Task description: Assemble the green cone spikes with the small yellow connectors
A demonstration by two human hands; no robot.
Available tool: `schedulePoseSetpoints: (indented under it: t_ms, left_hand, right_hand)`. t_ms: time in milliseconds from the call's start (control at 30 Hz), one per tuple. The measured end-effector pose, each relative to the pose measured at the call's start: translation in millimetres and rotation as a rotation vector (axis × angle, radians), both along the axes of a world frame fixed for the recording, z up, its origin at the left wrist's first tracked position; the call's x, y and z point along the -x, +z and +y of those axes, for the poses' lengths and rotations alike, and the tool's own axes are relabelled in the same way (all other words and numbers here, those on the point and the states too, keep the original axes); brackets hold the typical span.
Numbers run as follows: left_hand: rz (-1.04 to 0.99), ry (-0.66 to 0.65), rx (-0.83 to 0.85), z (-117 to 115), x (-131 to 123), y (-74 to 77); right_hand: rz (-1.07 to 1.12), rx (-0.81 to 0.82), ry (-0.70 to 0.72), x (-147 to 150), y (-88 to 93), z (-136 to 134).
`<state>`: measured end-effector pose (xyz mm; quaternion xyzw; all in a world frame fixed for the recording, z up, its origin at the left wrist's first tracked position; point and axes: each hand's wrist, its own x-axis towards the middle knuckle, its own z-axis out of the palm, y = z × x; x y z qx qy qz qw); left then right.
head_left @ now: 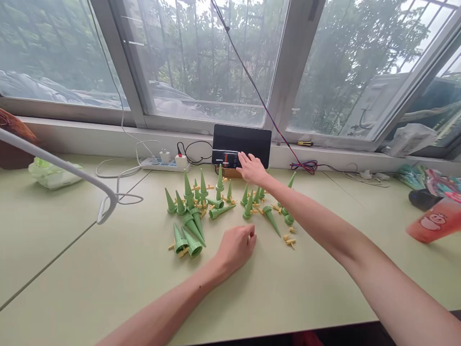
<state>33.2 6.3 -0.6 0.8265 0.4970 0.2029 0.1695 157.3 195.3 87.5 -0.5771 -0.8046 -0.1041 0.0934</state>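
My right hand (pixel 251 168) reaches far forward, fingers stretched out, over the lower part of a dark tablet screen (pixel 241 139) and beside a phone-like display (pixel 230 160). Whether it touches them cannot be told. On the table, my left hand (pixel 237 245) rests with its fingers curled in; nothing shows in it. Several green cones (pixel 187 187) stand or lie in front of both hands, among small yellow pieces (pixel 290 242). One green cone (pixel 271 220) lies on its side, right of my left hand.
A white power strip (pixel 165 164) with plugs and cables sits by the window. At the left are a pale green packet (pixel 54 173) and a white curved stand (pixel 108 192). A red cup (pixel 435 220), a black mouse (pixel 421 199) and plastic bags (pixel 414 177) are at the right.
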Motion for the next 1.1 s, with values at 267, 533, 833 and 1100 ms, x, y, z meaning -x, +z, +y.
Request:
schedulePoseSetpoints:
  t_ms: [267, 533, 833, 1100]
  left_hand:
    - [0.007, -0.011, 0.014, -1, -2, -4.3]
    - [0.033, -0.023, 0.013, -2, -3, -2.0]
    - [0.047, -0.016, 0.042, -2, -3, 2.1]
    - [0.020, -0.051, 0.014, -4, 0, 5.6]
  right_hand:
    - [-0.039, 0.141, -0.137, 4, -27.4, 34]
    - [-0.038, 0.246, -0.186, 0, -22.9, 38]
    - [0.026, 0.154, -0.030, 2, 10.4, -4]
    - [0.430, -0.240, 0.457, -6, -2.3, -136]
